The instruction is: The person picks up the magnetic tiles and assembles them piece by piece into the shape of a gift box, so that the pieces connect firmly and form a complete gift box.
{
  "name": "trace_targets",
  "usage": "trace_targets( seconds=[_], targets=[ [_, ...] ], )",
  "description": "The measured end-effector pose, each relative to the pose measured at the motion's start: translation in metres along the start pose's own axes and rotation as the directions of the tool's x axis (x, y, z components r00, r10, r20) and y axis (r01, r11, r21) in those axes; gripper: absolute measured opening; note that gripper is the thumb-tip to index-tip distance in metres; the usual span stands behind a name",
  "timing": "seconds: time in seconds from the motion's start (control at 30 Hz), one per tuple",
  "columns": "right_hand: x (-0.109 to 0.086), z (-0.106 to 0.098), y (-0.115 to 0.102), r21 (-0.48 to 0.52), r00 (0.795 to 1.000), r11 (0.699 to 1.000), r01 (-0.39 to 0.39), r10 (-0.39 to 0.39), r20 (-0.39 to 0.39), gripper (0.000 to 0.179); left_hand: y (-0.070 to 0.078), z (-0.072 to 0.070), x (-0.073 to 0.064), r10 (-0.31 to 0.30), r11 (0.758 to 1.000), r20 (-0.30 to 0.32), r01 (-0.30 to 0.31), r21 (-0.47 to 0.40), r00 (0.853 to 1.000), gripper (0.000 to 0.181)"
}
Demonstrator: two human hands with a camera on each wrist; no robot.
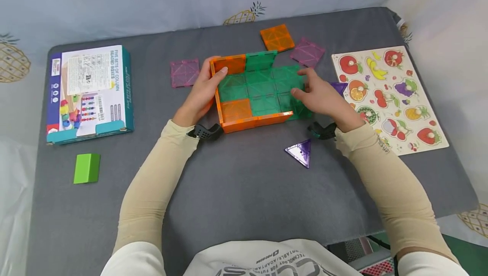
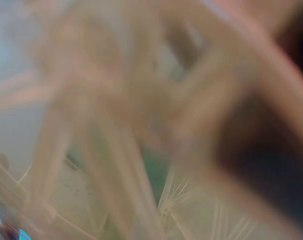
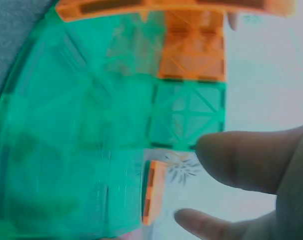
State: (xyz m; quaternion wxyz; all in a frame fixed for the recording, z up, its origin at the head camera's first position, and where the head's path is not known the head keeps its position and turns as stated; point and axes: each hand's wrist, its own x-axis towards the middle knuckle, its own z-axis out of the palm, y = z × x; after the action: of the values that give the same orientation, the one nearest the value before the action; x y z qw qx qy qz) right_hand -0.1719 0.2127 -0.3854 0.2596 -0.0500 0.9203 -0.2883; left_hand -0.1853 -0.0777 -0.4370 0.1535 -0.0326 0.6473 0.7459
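A low open box of see-through magnetic tiles lies mid-table in the head view. Its floor is mostly green tiles (image 1: pixel 263 83), with an orange floor tile (image 1: pixel 236 110) at the front left. Orange wall tiles (image 1: pixel 257 122) stand along the left and front. At the back stand an orange wall tile (image 1: pixel 234 64) and a green wall tile (image 1: pixel 261 60). My left hand (image 1: pixel 206 89) grips the back left corner, thumb over the wall's top edge. Over the right-hand green tiles hovers my right hand (image 1: pixel 322 93), thumb and forefinger apart with nothing between them. The left wrist view is blurred.
Behind the box lie an orange tile (image 1: pixel 277 37) and purple square tiles (image 1: pixel 184 73). A purple triangle tile (image 1: pixel 301 153) lies in front. A fruit puzzle board (image 1: pixel 389 98) is at right; a boxed bead set (image 1: pixel 89 93) and green block (image 1: pixel 86 168) are at left.
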Motion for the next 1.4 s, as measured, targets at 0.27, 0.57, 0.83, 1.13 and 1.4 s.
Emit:
trace_targets(
  seconds=[0.27, 0.57, 0.83, 1.13, 1.4],
  targets=[
    [-0.011, -0.01, -0.015, 0.209, 0.991, 0.973, 0.102, -0.082, -0.103, 0.061, -0.002, -0.004, 0.0, -0.004, 1.0, -0.003, 0.004, -0.003, 1.0, 0.041],
    [-0.006, -0.006, -0.033, 0.193, 0.974, 0.956, 0.221, -0.206, -0.095, 0.059, 0.0, -0.007, 0.001, 0.001, 1.0, -0.007, -0.001, 0.003, 1.0, 0.041],
    [0.04, -0.037, -0.015, 0.157, 0.979, 0.973, 0.171, -0.15, -0.136, 0.046, 0.003, -0.014, 0.003, -0.02, 0.999, 0.005, 0.02, 0.041, 1.0, 0.052],
    [0.129, -0.057, -0.014, -0.436, 0.967, 0.865, 0.249, -0.244, 0.069, 0.068, 0.017, -0.067, -0.001, 0.203, 0.674, -0.074, -0.085, 0.734, 0.976, 0.062],
    [0.161, -0.056, -0.016, -0.456, 0.959, 0.846, 0.276, -0.209, 0.193, 0.077, 0.01, -0.095, 0.004, 0.078, 0.404, 0.017, -0.048, 0.914, 0.997, 0.077]
  ],
)
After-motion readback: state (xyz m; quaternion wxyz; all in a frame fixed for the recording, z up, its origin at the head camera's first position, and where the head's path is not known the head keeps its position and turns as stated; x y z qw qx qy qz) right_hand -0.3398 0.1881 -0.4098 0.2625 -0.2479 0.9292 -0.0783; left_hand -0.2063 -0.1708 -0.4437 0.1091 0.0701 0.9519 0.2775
